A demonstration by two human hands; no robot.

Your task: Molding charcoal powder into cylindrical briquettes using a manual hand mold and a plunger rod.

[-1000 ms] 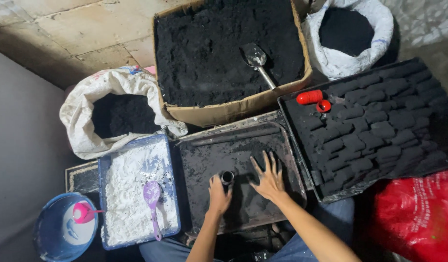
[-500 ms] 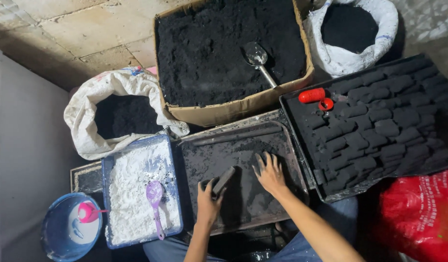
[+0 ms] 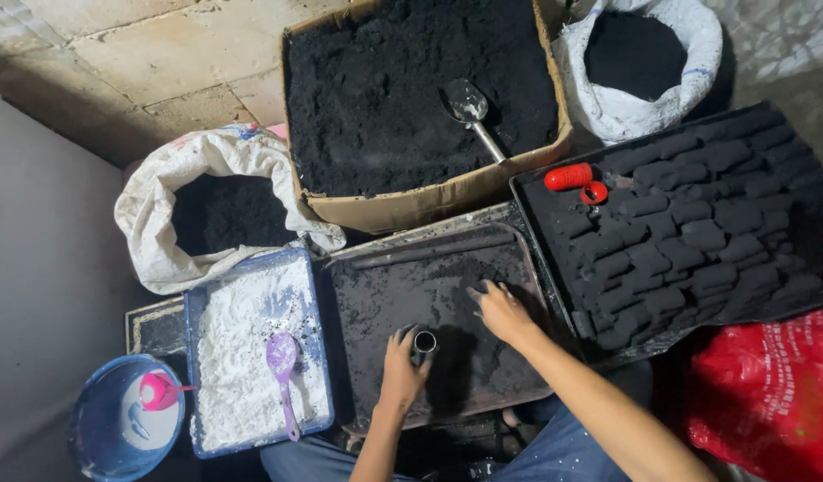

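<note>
My left hand (image 3: 401, 368) grips a short dark metal tube (image 3: 424, 343), standing upright with its open end up on a black metal tray (image 3: 376, 295) dusted with dark powder. My right hand (image 3: 502, 311) rests on the tray just to the right, fingers curled into a small heap of black powder (image 3: 469, 270). A dark rod (image 3: 434, 252) lies along the tray's far edge.
A cardboard box of black powder (image 3: 411, 80) holds a metal scoop (image 3: 469, 104). A large tray (image 3: 554, 234) of black briquettes (image 3: 697, 223) sits right, with a red tool (image 3: 569, 178). White sacks (image 3: 219, 210) (image 3: 639, 54), blue tray of white powder (image 3: 251, 348) with purple spoon (image 3: 281, 357), blue bucket (image 3: 99, 428), red bag (image 3: 768, 393).
The tube was tipped on its side half a second ago; my left hand has stood it upright again. My right hand's spread fingers have curled and shifted slightly toward the powder heap.
</note>
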